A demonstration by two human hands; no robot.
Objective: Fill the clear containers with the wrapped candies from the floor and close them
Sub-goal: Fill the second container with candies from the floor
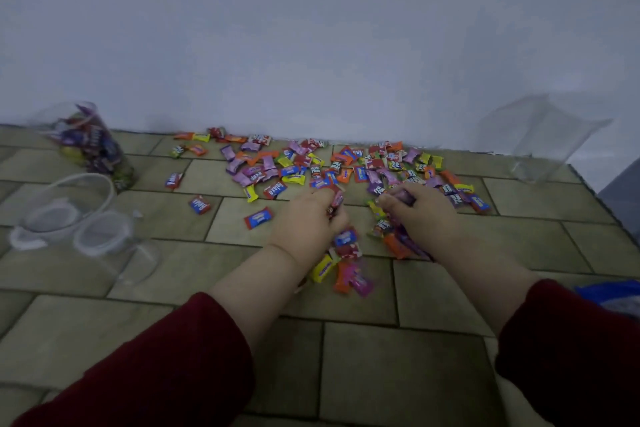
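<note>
The left grip [304, 218] is clenched on a few wrapped candies [263, 170], its fingers curled over them at the near edge of the scatter. The right grip [420, 215], just beside it, pinches a purple-wrapped piece and seems to hold more under the palm. More pieces show blurred between the two wrists; whether they lie on the floor [346, 357] or are dropping, I cannot tell. Most of the candies are spread on the floor along the foot of the wall [311, 45].

This looks like the gathering step, with filling far from done. A part-filled container [93, 149] leans at far left, two empty containers [74, 198] sit near it, and a tall clear container [550, 139] stands well apart on the right. Lids are hard to tell from the tubs in this blur.

The next move calls for carrying both handfuls to an open mouth, probably on the left, without spilling loose pieces, then releasing over the opening.
</note>
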